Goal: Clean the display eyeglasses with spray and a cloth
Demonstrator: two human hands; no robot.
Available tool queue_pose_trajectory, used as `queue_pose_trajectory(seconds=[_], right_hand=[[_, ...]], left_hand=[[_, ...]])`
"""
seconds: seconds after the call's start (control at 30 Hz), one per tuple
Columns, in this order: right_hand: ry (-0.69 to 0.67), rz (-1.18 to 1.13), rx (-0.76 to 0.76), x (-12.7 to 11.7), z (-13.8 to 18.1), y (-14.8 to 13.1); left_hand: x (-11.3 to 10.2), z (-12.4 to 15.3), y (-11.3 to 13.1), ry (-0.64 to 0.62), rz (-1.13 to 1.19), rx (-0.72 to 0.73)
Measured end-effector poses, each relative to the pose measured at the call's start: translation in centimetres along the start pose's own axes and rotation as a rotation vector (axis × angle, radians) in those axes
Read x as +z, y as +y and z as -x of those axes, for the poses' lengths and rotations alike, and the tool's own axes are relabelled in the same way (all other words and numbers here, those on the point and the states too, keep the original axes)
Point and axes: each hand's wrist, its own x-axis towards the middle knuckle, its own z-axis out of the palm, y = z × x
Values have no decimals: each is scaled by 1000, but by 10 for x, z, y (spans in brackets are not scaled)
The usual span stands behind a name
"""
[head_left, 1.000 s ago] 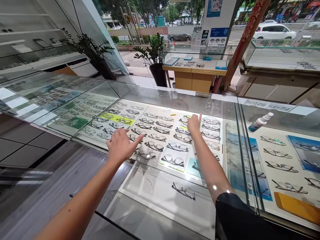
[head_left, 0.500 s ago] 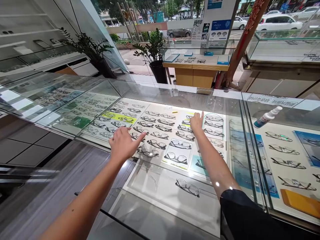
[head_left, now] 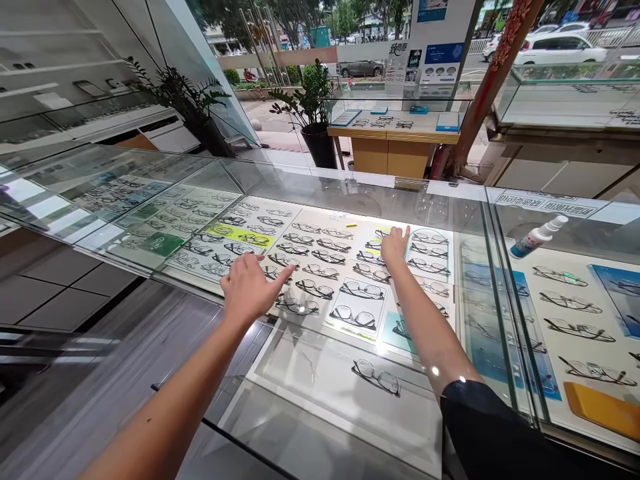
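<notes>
My left hand [head_left: 253, 287] is open, its thumb spread to the right, near the front-left rows of eyeglasses and holding nothing. Farther back, my right hand [head_left: 394, 248] has its fingers bent at the right end of a pair of eyeglasses [head_left: 373, 245] on a yellow-striped card. The little finger sticks out, and the fingertips and thumb are partly hidden. Several rows of dark-framed eyeglasses [head_left: 319, 270] lie folded on the white display board between my hands. Two more pairs rest on a white card [head_left: 357, 305] nearer me.
A lone pair of eyeglasses [head_left: 376, 377] lies on the front white tray [head_left: 320, 407]. To the right stand a spray bottle [head_left: 537, 238] and an orange-yellow case [head_left: 603, 408]. Glass partitions [head_left: 507, 300] divide the counter. Beyond it are potted plants [head_left: 315, 113] and a wooden display table [head_left: 395, 137].
The whole view has shifted very slightly. Both hands keep nearly the same pose and place over the eyeglasses.
</notes>
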Motion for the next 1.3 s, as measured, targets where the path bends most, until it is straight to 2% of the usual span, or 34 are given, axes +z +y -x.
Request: queue_pose_trajectory(seconds=[0.17, 0.67, 1.3], right_hand=[[22, -37, 25, -5, -4, 3], [-42, -111, -19, -1, -1, 6], [-183, -177, 16, 21, 5, -1]], left_hand=[[-1, 0, 1, -1, -6, -1], [-1, 0, 0, -2, -5, -2], [2, -1, -4, 4, 0, 6]])
